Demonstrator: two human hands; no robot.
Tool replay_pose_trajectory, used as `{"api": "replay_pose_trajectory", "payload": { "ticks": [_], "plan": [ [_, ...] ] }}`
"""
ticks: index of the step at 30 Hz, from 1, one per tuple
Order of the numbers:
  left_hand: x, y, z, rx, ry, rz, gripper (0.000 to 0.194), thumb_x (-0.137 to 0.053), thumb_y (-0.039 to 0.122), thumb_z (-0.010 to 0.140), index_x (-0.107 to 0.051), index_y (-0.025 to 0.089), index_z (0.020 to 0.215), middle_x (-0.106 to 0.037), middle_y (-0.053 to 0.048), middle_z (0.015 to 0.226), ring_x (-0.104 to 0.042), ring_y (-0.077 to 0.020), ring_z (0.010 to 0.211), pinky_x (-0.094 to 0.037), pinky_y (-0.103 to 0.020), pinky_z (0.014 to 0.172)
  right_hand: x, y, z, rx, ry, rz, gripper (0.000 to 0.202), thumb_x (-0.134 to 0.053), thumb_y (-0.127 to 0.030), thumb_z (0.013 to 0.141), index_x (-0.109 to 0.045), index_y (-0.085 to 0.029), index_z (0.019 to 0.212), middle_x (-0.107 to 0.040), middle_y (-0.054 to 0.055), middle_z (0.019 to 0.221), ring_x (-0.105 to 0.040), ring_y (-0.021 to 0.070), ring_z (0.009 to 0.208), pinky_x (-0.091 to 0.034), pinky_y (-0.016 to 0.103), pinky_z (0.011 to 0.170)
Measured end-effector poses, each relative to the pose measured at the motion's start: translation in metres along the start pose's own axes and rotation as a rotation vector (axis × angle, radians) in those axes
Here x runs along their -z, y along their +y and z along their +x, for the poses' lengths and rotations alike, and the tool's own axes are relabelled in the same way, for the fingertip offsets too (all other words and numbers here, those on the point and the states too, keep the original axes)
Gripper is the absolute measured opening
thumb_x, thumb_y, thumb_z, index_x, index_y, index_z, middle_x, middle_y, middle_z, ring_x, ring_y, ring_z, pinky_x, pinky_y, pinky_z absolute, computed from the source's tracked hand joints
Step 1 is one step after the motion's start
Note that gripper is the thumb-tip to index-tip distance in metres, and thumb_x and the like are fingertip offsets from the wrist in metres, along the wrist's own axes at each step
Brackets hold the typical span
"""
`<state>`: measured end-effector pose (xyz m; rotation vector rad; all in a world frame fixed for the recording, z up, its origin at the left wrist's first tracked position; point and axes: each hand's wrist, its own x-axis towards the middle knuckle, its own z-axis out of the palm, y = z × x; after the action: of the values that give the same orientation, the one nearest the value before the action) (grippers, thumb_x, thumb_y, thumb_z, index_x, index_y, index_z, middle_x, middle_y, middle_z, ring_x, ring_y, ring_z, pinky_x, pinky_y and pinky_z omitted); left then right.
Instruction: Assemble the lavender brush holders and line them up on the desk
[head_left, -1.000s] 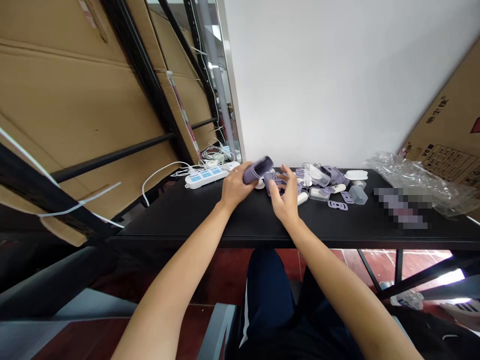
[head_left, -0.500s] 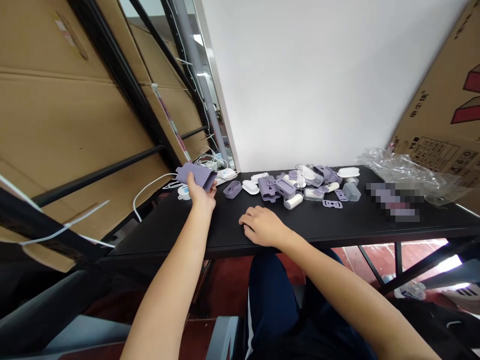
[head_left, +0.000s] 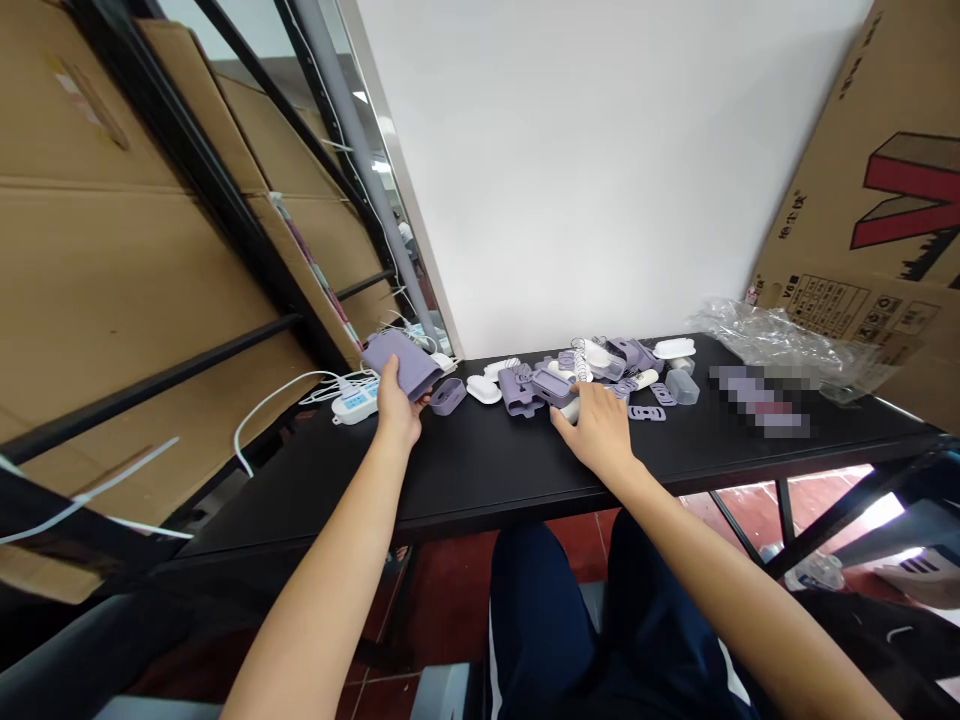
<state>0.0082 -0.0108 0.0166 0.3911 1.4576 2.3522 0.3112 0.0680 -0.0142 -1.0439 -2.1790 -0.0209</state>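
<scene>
Power strip (head_left: pixel 356 404) lying at left on the table (head_left: pixel 480 455). Left hand (head_left: pixel 398 408) holding a purple casing (head_left: pixel 405 361) tilted above it, fingers closing on its near edge, thumb pressing its face. Purple frame (head_left: pixel 448 399) resting just beside; white oval piece (head_left: pixel 484 390) lying next. White cylinder (head_left: pixel 570 411) lying by the right hand's (head_left: pixel 600 428) thumb, fingers half-curling; whether they're gripping, cannot tell. Clear cup (head_left: pixel 683 387) lying farther right, plastic bag (head_left: pixel 795 348) sprawling beyond.

Matt plastic shell (head_left: pixel 409 362), film (head_left: pixel 784 340) (glossy, crinkled)
</scene>
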Motion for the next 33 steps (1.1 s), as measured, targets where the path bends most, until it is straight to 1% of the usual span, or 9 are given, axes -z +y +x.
{"api": "replay_pose_trajectory", "payload": {
  "ticks": [4, 9, 11, 14, 20, 23, 27, 30, 33],
  "plan": [
    [-0.026, -0.005, -0.005, -0.077, 0.032, 0.029, 0.046, -0.064, 0.058, 0.081, -0.059, 0.020, 0.105, -0.063, 0.001, 0.081, -0.055, -0.0096, 0.056, -0.035, -0.020, 0.049, 0.008, -0.014, 0.018, 0.085, -0.071, -0.009, 0.035, -0.053, -0.042, 0.100, -0.063, -0.018, 0.125, -0.072, 0.012, 0.115, -0.062, 0.0324, 0.110, -0.039, 0.042, 0.091],
    [-0.095, -0.013, -0.034, -0.176, 0.076, -0.132, 0.043, -0.055, 0.061, 0.089, -0.056, 0.024, 0.111, -0.064, -0.001, 0.090, -0.058, -0.0107, 0.060, -0.038, -0.020, 0.047, 0.018, -0.004, 0.067, 0.064, -0.104, -0.068, 0.034, -0.047, -0.038, 0.102, -0.066, -0.021, 0.124, -0.071, 0.013, 0.122, -0.061, 0.0314, 0.115, -0.039, 0.043, 0.093],
    [-0.119, -0.020, -0.048, -0.171, 0.048, -0.172, 0.041, -0.054, 0.059, 0.091, -0.055, 0.025, 0.114, -0.065, -0.003, 0.093, -0.059, -0.0117, 0.061, -0.040, -0.021, 0.047, 0.018, 0.000, 0.084, 0.076, -0.184, -0.151, 0.033, -0.050, -0.038, 0.099, -0.070, -0.019, 0.117, -0.070, 0.016, 0.122, -0.060, 0.0331, 0.117, -0.040, 0.044, 0.094],
    [-0.138, -0.033, -0.064, -0.174, 0.001, -0.197, 0.039, -0.059, 0.053, 0.090, -0.054, 0.024, 0.117, -0.066, -0.004, 0.099, -0.060, -0.0120, 0.063, -0.044, -0.022, 0.048, 0.014, -0.001, 0.100, 0.081, -0.247, -0.228, 0.035, -0.052, -0.038, 0.097, -0.072, -0.014, 0.114, -0.069, 0.019, 0.121, -0.061, 0.0342, 0.117, -0.041, 0.045, 0.094],
    [-0.125, -0.038, -0.065, -0.215, -0.205, -0.245, 0.051, -0.073, 0.044, 0.083, -0.053, 0.030, 0.128, -0.067, -0.003, 0.111, -0.064, -0.0108, 0.073, -0.052, -0.020, 0.058, 0.002, -0.003, 0.099, 0.097, -0.252, -0.222, 0.040, -0.057, -0.037, 0.096, -0.064, -0.018, 0.130, -0.068, 0.019, 0.125, -0.061, 0.0337, 0.116, -0.040, 0.045, 0.095],
    [-0.118, -0.030, -0.062, -0.216, -0.202, -0.252, 0.055, -0.072, 0.046, 0.083, -0.049, 0.033, 0.132, -0.067, -0.001, 0.104, -0.061, -0.0093, 0.062, -0.046, -0.018, 0.048, -0.005, 0.006, 0.091, 0.135, -0.210, -0.214, 0.045, -0.059, -0.038, 0.096, -0.060, -0.021, 0.137, -0.066, 0.018, 0.128, -0.059, 0.0342, 0.116, -0.040, 0.045, 0.095],
    [-0.115, -0.024, -0.059, -0.115, -0.202, -0.288, 0.048, -0.068, 0.050, 0.084, -0.050, 0.029, 0.124, -0.064, 0.002, 0.088, -0.059, -0.0098, 0.051, -0.037, -0.018, 0.040, -0.011, 0.016, 0.085, 0.258, -0.171, -0.196, 0.045, -0.059, -0.035, 0.096, -0.060, -0.021, 0.139, -0.066, 0.017, 0.128, -0.055, 0.0364, 0.120, -0.037, 0.047, 0.096],
    [-0.114, -0.025, -0.055, -0.049, -0.195, -0.328, 0.045, -0.069, 0.049, 0.084, -0.052, 0.026, 0.118, -0.066, 0.002, 0.088, -0.063, -0.0105, 0.056, -0.042, -0.018, 0.045, -0.012, 0.018, 0.085, 0.320, -0.161, -0.135, 0.038, -0.054, -0.029, 0.097, -0.064, -0.021, 0.133, -0.068, 0.016, 0.122, -0.055, 0.0350, 0.117, -0.037, 0.047, 0.097],
    [-0.113, -0.026, -0.050, -0.037, -0.167, -0.382, 0.041, -0.071, 0.045, 0.083, -0.054, 0.025, 0.114, -0.068, 0.001, 0.095, -0.068, -0.0112, 0.070, -0.051, -0.020, 0.056, -0.013, 0.019, 0.087, 0.285, -0.077, 0.006, 0.043, -0.052, -0.027, 0.096, -0.062, -0.021, 0.137, -0.065, 0.015, 0.118, -0.058, 0.0326, 0.112, -0.039, 0.047, 0.098]
  ]
}}
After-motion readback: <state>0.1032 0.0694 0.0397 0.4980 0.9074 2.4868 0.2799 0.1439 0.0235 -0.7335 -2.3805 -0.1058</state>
